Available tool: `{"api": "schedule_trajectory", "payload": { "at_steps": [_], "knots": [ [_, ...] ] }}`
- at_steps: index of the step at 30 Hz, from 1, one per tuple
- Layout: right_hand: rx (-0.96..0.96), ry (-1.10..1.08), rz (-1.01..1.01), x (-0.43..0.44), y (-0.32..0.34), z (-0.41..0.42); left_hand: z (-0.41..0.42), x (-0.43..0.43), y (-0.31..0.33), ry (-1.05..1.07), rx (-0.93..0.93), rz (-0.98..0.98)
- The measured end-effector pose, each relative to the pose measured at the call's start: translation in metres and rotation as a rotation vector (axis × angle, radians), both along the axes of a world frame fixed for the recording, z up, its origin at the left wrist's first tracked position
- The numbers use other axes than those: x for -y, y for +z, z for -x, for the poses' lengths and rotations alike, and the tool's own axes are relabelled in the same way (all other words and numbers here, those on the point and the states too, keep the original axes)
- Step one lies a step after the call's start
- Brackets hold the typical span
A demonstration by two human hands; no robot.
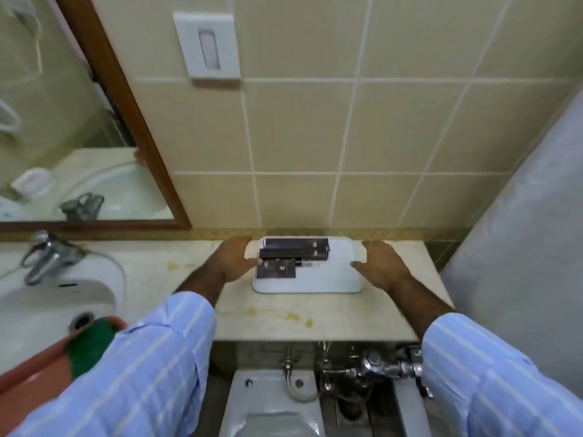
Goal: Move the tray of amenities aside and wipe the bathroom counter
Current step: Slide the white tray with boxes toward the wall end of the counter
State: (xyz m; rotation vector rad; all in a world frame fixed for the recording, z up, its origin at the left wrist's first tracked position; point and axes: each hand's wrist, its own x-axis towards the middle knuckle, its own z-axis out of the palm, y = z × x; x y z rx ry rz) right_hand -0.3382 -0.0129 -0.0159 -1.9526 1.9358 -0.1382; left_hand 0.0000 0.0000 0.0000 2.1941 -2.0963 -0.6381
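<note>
The pale beige stone tabletop [176, 279] runs along the tiled wall in front of me, with yellowish stains near its front edge and one more to the left of my left hand. At its left end sits the white ceramic basin [47, 307] with a chrome mixer tap [44, 257] behind it; a drain hole shows in the bowl, and over the basin's near rim lies a salmon-pink plastic tub [34, 370] with something green [90, 348] in it, which I cannot make out. Toward the right end of the tabletop, close against the wall, lies the white rectangular tray with rounded corners [334, 279]. It holds dark brown flat amenity boxes [295, 250], stacked and crowded into its left half, with one small white tube-like item [310, 264] just beside them; the right half of the tray is bare. My left hand [235, 258] is spread open at the tray's left edge, fingers curled round the far corner and touching it. My right hand [383, 263] is open at the right edge, its grip not closed on anything.
</note>
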Motion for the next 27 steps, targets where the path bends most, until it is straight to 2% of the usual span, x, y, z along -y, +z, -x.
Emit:
{"api": "schedule_trajectory", "payload": {
  "at_steps": [4, 7, 13, 18, 22, 27],
  "knots": [
    [0.040, -0.221, -0.057, 0.008, -0.058, 0.014, 0.020, 0.005, -0.067, 0.127, 0.031, -0.148],
    [0.130, -0.230, -0.040, 0.017, -0.081, 0.008, 0.023, 0.015, -0.092, 0.190, 0.046, -0.102],
    [0.250, -0.362, -0.099, 0.040, -0.087, 0.015, 0.022, 0.028, -0.105, 0.322, 0.046, -0.060],
    [0.364, -0.426, -0.136, 0.031, -0.076, 0.037, 0.032, 0.021, -0.101, 0.389, -0.074, 0.015],
    [0.531, -0.622, -0.104, -0.011, -0.064, 0.075, 0.069, 0.029, -0.092, 0.326, -0.120, 0.080],
    [0.636, -0.797, -0.181, -0.073, -0.066, 0.116, 0.145, 0.065, -0.079, 0.127, -0.161, 0.089]
  ]
}}
